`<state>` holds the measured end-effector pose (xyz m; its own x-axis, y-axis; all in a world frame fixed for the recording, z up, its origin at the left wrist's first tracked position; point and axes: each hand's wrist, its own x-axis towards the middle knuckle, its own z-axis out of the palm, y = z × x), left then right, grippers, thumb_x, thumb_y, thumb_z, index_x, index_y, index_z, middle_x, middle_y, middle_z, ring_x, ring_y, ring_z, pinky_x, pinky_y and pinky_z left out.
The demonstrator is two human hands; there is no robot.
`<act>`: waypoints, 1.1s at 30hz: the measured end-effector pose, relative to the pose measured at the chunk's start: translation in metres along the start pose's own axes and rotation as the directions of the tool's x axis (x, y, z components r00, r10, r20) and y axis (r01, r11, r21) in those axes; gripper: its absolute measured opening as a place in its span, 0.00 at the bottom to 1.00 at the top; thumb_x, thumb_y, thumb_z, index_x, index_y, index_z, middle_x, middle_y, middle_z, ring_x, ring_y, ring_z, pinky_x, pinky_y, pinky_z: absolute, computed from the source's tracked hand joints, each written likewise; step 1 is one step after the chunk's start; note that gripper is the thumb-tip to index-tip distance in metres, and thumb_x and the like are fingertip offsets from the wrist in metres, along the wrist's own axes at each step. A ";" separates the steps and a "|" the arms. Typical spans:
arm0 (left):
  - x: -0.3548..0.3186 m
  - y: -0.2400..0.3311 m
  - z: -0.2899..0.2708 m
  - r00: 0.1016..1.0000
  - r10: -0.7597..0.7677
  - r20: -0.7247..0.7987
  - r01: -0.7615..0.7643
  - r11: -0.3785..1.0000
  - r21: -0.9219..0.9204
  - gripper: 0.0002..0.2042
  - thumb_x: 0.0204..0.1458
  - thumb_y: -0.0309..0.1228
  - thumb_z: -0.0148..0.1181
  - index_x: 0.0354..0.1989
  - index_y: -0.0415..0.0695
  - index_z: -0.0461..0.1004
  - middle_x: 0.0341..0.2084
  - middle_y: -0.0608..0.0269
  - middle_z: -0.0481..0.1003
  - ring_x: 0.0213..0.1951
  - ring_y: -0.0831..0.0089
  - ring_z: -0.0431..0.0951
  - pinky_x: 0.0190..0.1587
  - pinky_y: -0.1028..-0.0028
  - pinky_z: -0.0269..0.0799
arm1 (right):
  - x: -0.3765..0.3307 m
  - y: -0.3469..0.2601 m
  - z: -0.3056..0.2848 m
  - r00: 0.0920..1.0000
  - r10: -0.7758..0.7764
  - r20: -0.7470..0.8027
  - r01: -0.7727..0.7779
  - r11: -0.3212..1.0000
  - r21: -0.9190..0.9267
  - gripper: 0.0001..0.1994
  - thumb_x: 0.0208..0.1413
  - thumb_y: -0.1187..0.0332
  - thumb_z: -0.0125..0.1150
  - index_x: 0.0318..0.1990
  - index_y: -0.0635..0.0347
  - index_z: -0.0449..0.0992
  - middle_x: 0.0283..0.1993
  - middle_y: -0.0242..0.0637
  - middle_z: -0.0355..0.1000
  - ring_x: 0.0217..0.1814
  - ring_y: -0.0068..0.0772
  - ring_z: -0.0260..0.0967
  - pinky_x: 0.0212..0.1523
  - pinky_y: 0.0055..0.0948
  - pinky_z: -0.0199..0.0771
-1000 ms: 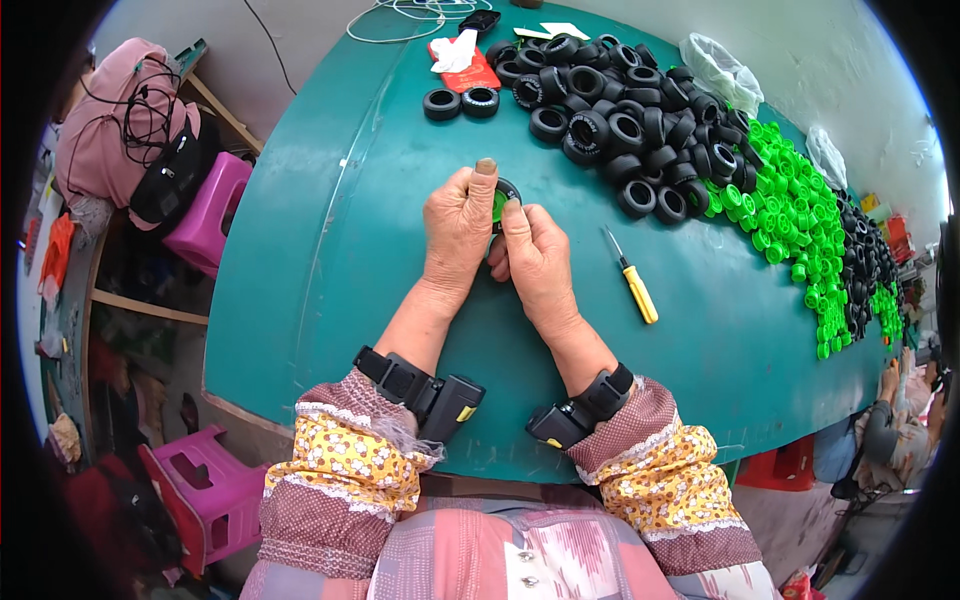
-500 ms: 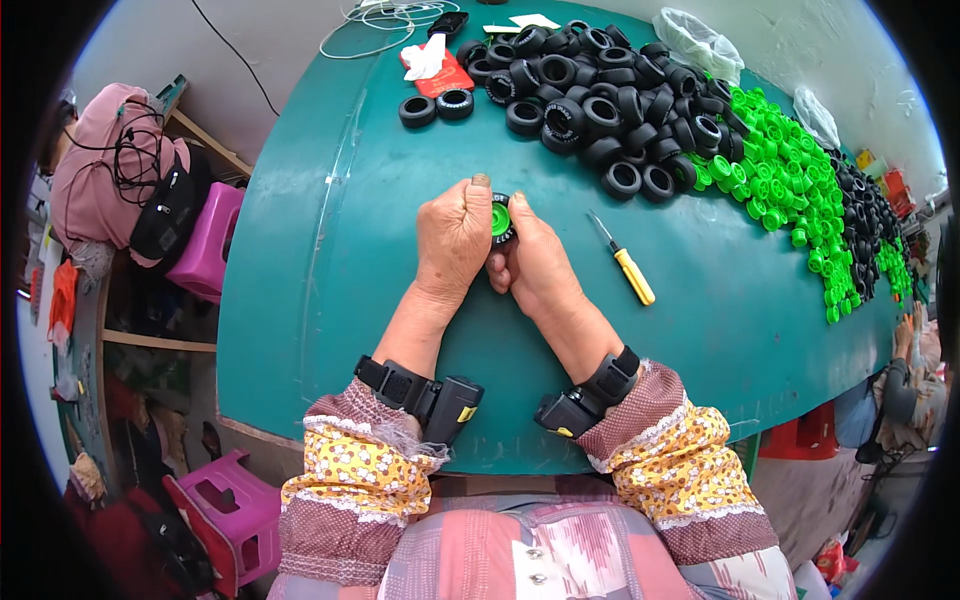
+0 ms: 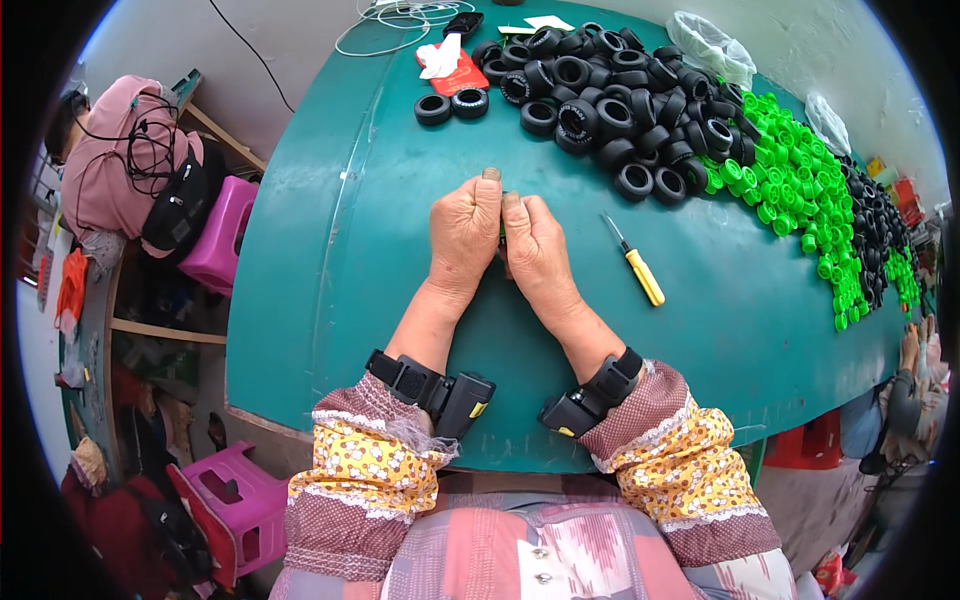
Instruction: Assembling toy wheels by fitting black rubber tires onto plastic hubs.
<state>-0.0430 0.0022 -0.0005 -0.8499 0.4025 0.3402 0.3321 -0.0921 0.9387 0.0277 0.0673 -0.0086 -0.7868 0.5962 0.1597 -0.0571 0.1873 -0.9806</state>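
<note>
My left hand and my right hand are pressed together over the green table, thumbs side by side on top. Between them is a small black toy tyre with a green hub; just a sliver shows, and the fingers cover the rest. To the right of my right hand lies a screwdriver with a yellow handle, its tip pointing away from me. Beyond my hands, two loose black tyres lie beside a large heap of black tyres.
Green hubs are heaped at the right, with more small black parts beyond. A red packet with tissue and a white cable lie at the far edge. Purple stools stand at left, where a person in pink leans over.
My right hand has closed over the tyre and its thumb now lies beside the left one. The green hub, plainly visible before, is nearly hidden. The view has shifted slightly.
</note>
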 end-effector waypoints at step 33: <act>0.000 -0.003 -0.008 0.985 0.126 0.118 -0.153 0.953 0.262 0.19 0.54 0.38 0.47 0.18 0.35 0.66 0.09 0.62 0.60 0.16 0.79 0.58 0.18 0.73 0.56 | 0.002 -0.010 -0.010 0.946 0.280 0.161 -0.310 0.928 0.206 0.18 0.59 0.55 0.38 0.26 0.60 0.64 0.14 0.29 0.59 0.11 0.20 0.55 0.12 0.19 0.54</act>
<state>-0.0474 -0.0046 -0.0026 -0.7472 0.4920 0.4468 0.5539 0.0896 0.8277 0.0326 0.0741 0.0027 -0.8597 0.4907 -0.1420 0.0644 -0.1717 -0.9830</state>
